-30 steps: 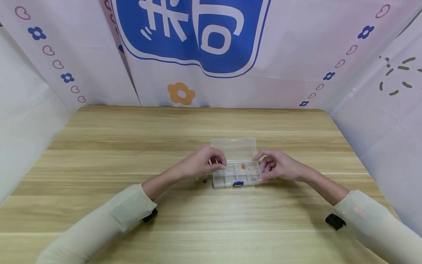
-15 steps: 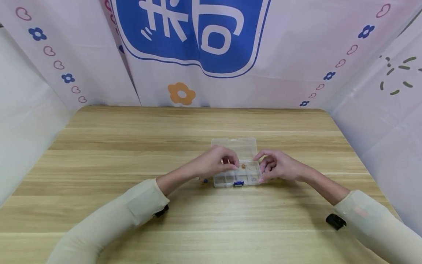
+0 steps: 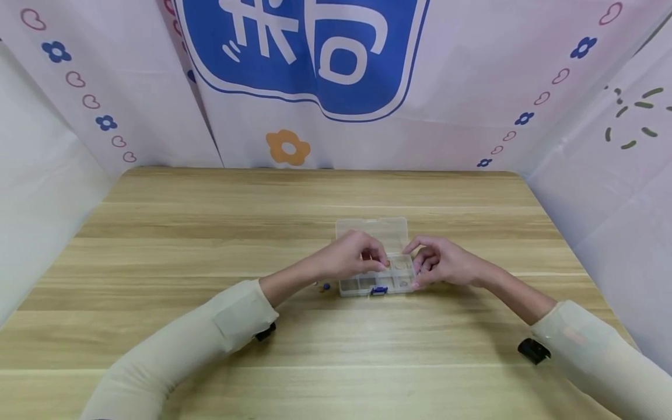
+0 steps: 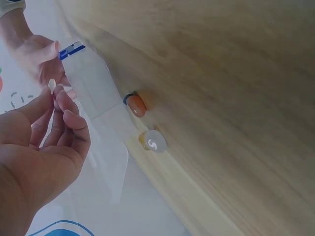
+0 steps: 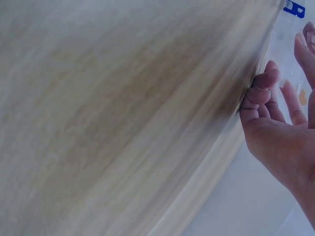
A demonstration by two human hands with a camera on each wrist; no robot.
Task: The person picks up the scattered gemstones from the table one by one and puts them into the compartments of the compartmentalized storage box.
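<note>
A clear plastic compartment box [image 3: 353,291] lies on the table, its lid [image 3: 385,226] swung back and a blue latch [image 3: 379,290] at the front. Over its middle compartments, my left hand [image 3: 356,255] pinches a small whitish, oval piece [image 4: 51,84] between thumb and fingertip. My right hand [image 3: 443,262] holds the box by its right end, thumb at the front corner and index finger toward the back. Inside the right-hand compartments sit a small orange piece [image 3: 388,263] and a small pale piece [image 3: 403,284].
Left of the box, on the wooden table [image 3: 236,221], lie an orange piece with a dark blue end [image 4: 136,105] and a round, shiny piece with a yellow side [image 4: 154,141]. A printed cloth [image 3: 446,116] hangs behind the table.
The left hand has moved right across the box, from its left compartments to the middle ones near the orange piece. The right hand has stayed at the right end.
</note>
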